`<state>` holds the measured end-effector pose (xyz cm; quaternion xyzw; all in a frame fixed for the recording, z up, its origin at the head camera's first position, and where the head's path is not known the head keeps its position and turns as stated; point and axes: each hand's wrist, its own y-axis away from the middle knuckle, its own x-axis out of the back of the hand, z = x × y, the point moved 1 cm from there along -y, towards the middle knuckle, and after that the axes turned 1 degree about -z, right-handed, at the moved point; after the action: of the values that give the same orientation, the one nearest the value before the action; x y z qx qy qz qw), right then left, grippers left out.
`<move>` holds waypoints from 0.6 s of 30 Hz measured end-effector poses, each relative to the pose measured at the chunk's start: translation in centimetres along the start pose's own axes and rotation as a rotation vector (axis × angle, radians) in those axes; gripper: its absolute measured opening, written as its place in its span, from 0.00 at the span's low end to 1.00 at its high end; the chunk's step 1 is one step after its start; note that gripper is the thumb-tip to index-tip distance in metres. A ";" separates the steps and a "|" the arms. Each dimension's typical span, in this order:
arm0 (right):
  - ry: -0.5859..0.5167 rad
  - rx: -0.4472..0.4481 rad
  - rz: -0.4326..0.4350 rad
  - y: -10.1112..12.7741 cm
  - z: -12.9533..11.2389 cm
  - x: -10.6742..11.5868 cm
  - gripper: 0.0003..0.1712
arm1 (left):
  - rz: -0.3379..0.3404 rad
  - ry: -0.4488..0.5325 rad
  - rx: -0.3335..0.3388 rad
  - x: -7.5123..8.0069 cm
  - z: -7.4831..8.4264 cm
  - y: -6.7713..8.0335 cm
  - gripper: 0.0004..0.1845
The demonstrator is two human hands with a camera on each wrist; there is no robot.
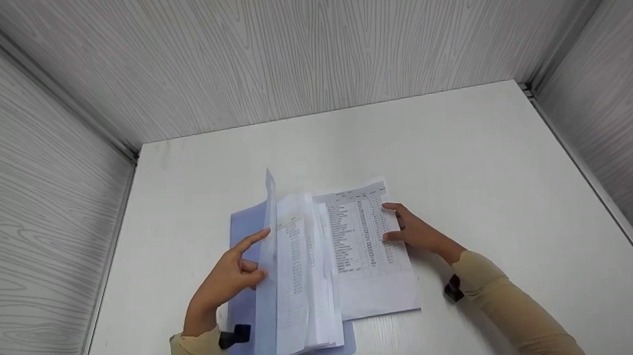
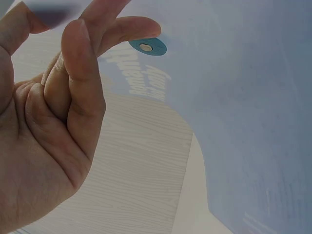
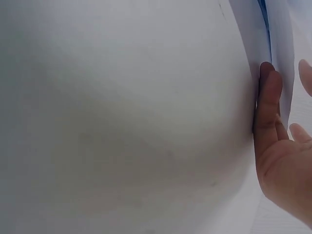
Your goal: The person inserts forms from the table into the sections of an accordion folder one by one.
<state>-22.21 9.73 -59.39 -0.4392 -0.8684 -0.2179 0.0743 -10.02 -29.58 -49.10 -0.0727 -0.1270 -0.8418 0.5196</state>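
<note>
White table [image 1: 459, 145] near its front edge: left hand [image 1: 229, 281], fingers partly curled, props folder [image 1: 242, 227] pages; right hand [image 1: 418, 231], fingers straight, presses printed sheet [image 1: 363, 241], text illegible.

A white table [image 1: 459, 151] with a faint wood grain filled the booth. Pale grey wood-grain panels closed it in: a back wall [image 1: 296, 45], a left wall [image 1: 24, 220] and a right wall [image 1: 619, 123], joined by metal corner strips. The light was even and soft.
</note>
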 end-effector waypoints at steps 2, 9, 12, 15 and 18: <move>-0.001 0.009 -0.009 -0.2 0.0 0.0 0.46 | 0.003 -0.004 -0.001 0.0 0.0 0.0 0.40; 0.011 0.006 -0.023 -0.1 0.2 -0.5 0.35 | 0.009 -0.009 -0.002 0.1 -0.1 0.1 0.40; -0.018 0.011 -0.036 0.2 0.3 -0.8 0.34 | 0.000 -0.002 0.003 0.0 -0.1 0.0 0.40; -0.044 0.021 -0.046 0.6 0.5 -1.0 0.34 | -0.008 -0.003 0.010 0.0 -0.1 -0.1 0.40; -0.068 0.032 -0.060 1.1 0.4 -1.1 0.35 | -0.012 -0.015 0.009 0.1 -0.2 -0.3 0.40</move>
<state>-20.65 9.64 -59.74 -0.4189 -0.8865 -0.1911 0.0453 -10.37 -29.60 -49.27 -0.0762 -0.1350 -0.8438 0.5138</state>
